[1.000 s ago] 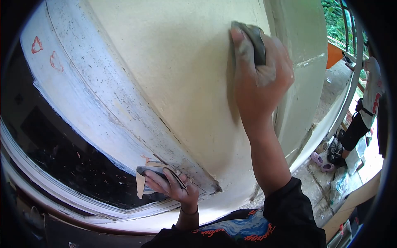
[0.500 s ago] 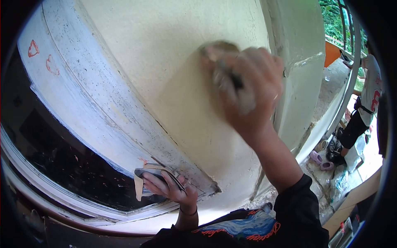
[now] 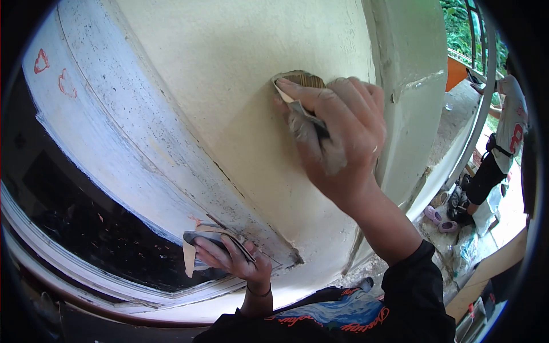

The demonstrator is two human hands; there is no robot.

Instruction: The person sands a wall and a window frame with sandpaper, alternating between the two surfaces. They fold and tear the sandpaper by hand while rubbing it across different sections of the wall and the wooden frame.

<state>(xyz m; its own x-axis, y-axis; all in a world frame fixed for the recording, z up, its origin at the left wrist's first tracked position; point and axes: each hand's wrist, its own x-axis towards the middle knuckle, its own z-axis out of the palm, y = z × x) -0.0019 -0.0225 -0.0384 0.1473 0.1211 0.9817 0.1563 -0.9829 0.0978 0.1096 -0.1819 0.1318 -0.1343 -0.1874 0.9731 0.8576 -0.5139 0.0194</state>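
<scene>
My right hand (image 3: 343, 126) is closed around a folded piece of sandpaper (image 3: 302, 79), its striped brown backing turned outward. The piece lies against the cream wall (image 3: 229, 57), with my thumb and fingers pinching it. Lower down, my left hand (image 3: 234, 260) grips more folded sandpaper (image 3: 214, 231), grey on one face, with a pale flap hanging at its left end. That hand is beside the bottom of the blue-white window frame (image 3: 143, 131). Pale dust coats the fingers of both hands.
Dark window glass (image 3: 103, 211) lies left of the frame, which bears red heart drawings (image 3: 67, 83). A greenish pillar (image 3: 412, 74) stands to the right. Beyond it, another person (image 3: 506, 131) stands near pink clogs (image 3: 440, 220) and plastic bags (image 3: 466, 251) on the ground.
My right hand, blurred by motion earlier, now shows sharply a little lower and to the left on the wall. My left hand stays almost where it was, still holding its sandpaper.
</scene>
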